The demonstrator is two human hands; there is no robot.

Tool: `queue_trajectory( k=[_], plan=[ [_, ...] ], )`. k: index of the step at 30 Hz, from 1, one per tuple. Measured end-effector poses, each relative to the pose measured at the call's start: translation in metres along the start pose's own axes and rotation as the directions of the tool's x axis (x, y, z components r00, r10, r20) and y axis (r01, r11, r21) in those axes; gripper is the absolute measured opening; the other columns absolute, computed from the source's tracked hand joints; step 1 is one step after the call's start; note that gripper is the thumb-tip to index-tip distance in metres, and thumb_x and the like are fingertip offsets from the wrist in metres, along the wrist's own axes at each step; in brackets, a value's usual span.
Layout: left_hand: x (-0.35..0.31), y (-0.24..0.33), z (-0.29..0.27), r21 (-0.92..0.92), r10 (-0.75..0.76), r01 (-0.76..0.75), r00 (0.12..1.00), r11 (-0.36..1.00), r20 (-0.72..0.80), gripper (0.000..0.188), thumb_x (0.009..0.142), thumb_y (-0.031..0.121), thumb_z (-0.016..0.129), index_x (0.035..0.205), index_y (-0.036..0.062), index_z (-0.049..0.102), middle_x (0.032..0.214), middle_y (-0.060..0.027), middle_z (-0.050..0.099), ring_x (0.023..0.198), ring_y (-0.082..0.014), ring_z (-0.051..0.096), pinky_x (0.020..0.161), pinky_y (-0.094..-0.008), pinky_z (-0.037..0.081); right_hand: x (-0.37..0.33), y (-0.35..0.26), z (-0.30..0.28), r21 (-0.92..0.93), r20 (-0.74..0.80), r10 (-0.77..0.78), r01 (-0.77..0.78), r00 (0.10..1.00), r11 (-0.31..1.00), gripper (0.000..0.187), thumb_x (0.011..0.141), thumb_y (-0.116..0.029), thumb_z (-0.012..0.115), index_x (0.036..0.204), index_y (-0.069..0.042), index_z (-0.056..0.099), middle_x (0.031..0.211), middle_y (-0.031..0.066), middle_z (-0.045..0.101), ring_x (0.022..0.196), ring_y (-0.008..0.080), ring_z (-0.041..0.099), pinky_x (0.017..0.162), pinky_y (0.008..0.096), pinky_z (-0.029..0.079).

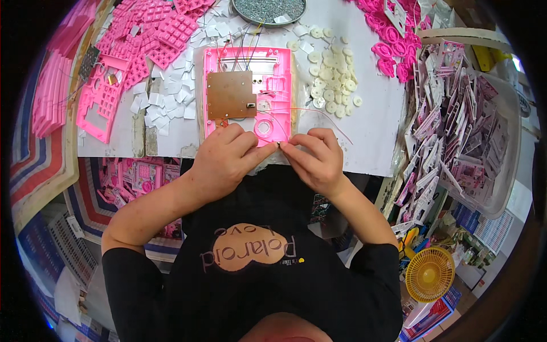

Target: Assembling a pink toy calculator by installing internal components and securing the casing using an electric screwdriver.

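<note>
In front of me lies an open pink plastic casing (pixel 278 74), its inside facing up. A brown circuit board (pixel 230 94) covers its left part, with thin coloured wires running off the far side. Toward the near end sit a round speaker-like part (pixel 264 128) and a pale disc (pixel 264 106). My left hand (pixel 228 157) is closed at the casing's near edge, its fingertips reaching to the near right corner. My right hand (pixel 315 161) pinches at the same corner, fingertips almost meeting the left ones. A tiny dark piece shows between them, too small to name.
Pink keypads (pixel 162 34), white paper squares (pixel 171 97), a metal dish of screws (pixel 270 10), pale discs (pixel 336 77) and pink rings (pixel 390 40) surround the casing. On the right stands a bin (pixel 507 165) of printed pieces; below it, a yellow basket (pixel 430 275).
</note>
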State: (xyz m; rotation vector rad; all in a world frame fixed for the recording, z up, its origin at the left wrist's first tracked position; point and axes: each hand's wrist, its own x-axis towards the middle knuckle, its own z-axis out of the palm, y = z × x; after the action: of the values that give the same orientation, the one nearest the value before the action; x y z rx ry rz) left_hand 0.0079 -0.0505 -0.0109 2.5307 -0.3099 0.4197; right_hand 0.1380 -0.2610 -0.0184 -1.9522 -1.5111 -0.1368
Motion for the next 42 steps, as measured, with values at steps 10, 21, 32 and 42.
queue_trajectory(
  k=[10, 21, 32, 42],
  plan=[
    [0.005, 0.004, -0.004, 0.064, 0.016, -0.023, 0.995, 0.998, 0.102, 0.041, 0.080, 0.014, 0.059, 0.120, 0.0109, 0.069, 0.091, -0.0043, 0.057, 0.081, -0.0226, 0.056, 0.070, -0.0375, 0.046, 0.051, -0.007, -0.036, -0.061, 0.358, 0.059, -0.040, 0.932, 0.997, 0.033, 0.076, -0.006, 0.074, 0.108, -0.010, 0.074, 0.103, 0.0064, 0.070, 0.086, 0.0283, 0.063, 0.068, 0.0382, 0.051],
    [0.037, -0.057, -0.055, -0.305, -0.376, 0.313, 0.910, 0.899, -0.175, 0.023, 0.086, -0.003, 0.057, 0.103, 0.0027, 0.070, 0.093, -0.0105, 0.068, 0.082, -0.0246, 0.066, 0.069, -0.0342, 0.050, 0.174, 0.018, 0.044, -0.231, 0.272, 0.434, -0.379, 0.859, 0.896, 0.029, 0.081, -0.032, 0.075, 0.082, -0.003, 0.076, 0.078, 0.0193, 0.072, 0.077, 0.0368, 0.072, 0.072, 0.0469, 0.057],
    [0.044, -0.085, -0.037, -0.176, -0.424, 0.389, 0.870, 0.904, -0.254, 0.013, 0.088, 0.002, 0.061, 0.098, 0.0000, 0.068, 0.089, -0.0119, 0.066, 0.072, -0.0229, 0.064, 0.065, -0.0319, 0.050, 0.172, 0.017, 0.052, -0.196, 0.193, 0.396, -0.360, 0.898, 0.912, 0.023, 0.078, -0.024, 0.073, 0.076, -0.002, 0.070, 0.077, 0.0202, 0.070, 0.071, 0.0385, 0.070, 0.068, 0.0459, 0.056],
    [0.054, -0.092, -0.035, -0.136, -0.455, 0.436, 0.872, 0.889, -0.180, 0.017, 0.085, 0.011, 0.070, 0.099, 0.0022, 0.073, 0.083, -0.0109, 0.066, 0.071, -0.0226, 0.064, 0.064, -0.0339, 0.050, 0.144, 0.019, 0.051, 0.159, 0.065, 0.224, -0.232, 0.972, 0.960, 0.011, 0.081, -0.009, 0.069, 0.089, -0.004, 0.063, 0.085, 0.0123, 0.070, 0.070, 0.0261, 0.069, 0.063, 0.0357, 0.054]
  ],
)
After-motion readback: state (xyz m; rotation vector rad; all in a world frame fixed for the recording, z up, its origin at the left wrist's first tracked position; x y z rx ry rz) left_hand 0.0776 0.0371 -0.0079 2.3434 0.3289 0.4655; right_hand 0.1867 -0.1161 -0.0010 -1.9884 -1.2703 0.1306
